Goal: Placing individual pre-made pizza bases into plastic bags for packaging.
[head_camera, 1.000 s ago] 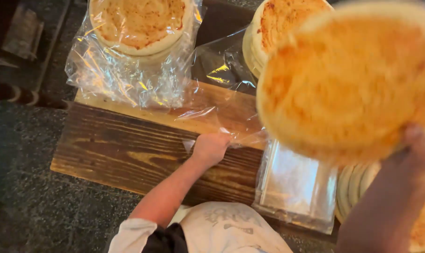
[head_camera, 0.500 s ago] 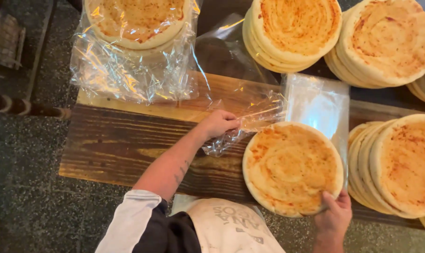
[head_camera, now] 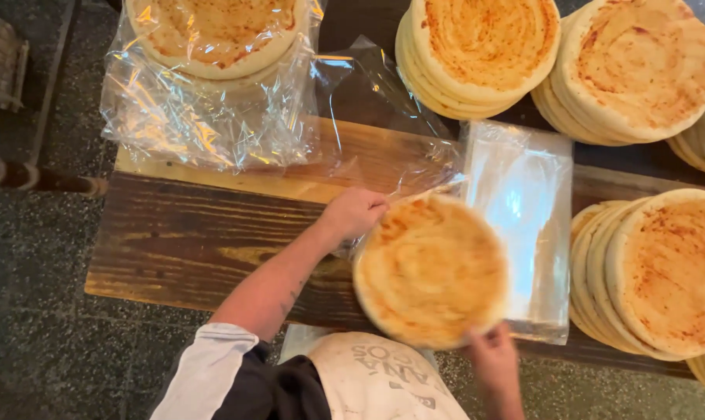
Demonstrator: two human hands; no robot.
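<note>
Head view, looking straight down: my right hand [head_camera: 492, 362] has its grip clamped on the near edge of a round, golden, toasted flatbread stack [head_camera: 432, 269], which I hold level just above the dark wooden plank surface [head_camera: 197, 241]. My left hand [head_camera: 354, 213] sits just beside the stack's left edge, fingers closed together, pinching the mouth of a clear crinkled plastic bag [head_camera: 415, 167] that lies on the surface and trails away from me. The far edge of the held stack meets that bag's opening.

To the right of the stack, partly under it, lies a flat pile of clear plastic bags [head_camera: 523, 202], shiny with glare. At the far left, a stack of the same round flatbreads already wrapped in clear plastic [head_camera: 212, 47] rests on the lighter far strip of the surface, its loose film bunched up in front of it. Beyond the bags stand two bare flatbread stacks, a middle one [head_camera: 481, 50] and a right one [head_camera: 644, 66], touching each other. At my right, another bare stack of flatbreads [head_camera: 663, 272] leans in overlapping layers, near the bag pile. Below the surface is speckled dark floor [head_camera: 34, 311].
</note>
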